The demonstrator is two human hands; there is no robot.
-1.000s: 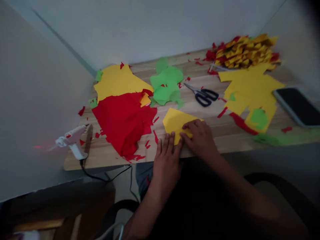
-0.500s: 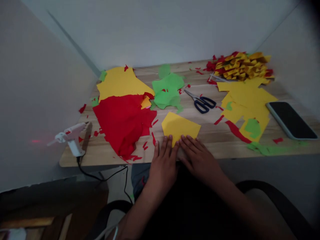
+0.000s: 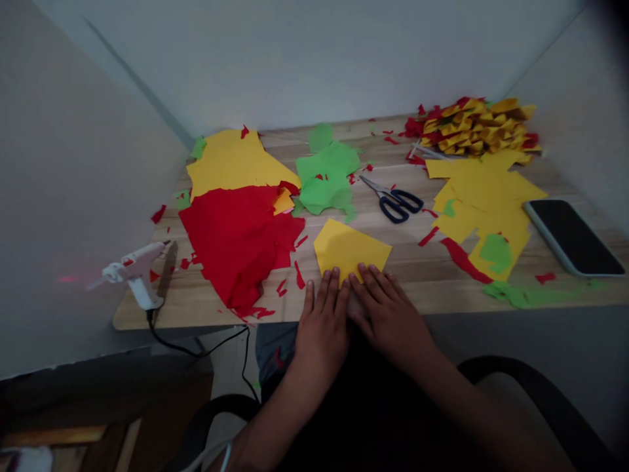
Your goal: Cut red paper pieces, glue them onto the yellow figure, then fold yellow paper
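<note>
A small piece of yellow paper (image 3: 351, 246) with angled edges lies on the wooden table (image 3: 407, 278) in front of me. My left hand (image 3: 325, 314) rests flat with its fingertips on the paper's near edge, fingers stretched out. Beside it, my right hand (image 3: 388, 308) lies palm down, its fingertips on the same edge a little to the right. Both hands are open and grip nothing. The near corner of the paper is partly covered by my fingers. Beyond the paper are scissors (image 3: 393, 198) with dark blue handles, slightly open.
Red paper (image 3: 233, 239) and a yellow sheet (image 3: 236, 160) lie left, green paper (image 3: 329, 174) behind. A glue gun (image 3: 140, 275) stands at the left edge, its cord hanging down. Yellow scraps (image 3: 484, 190), a phone (image 3: 572, 236) and a folded-paper bundle (image 3: 481, 128) are right.
Almost nothing differs. The view has shifted slightly, and both hands stay on the near edge of the yellow paper, with only a slight shift of the fingers.
</note>
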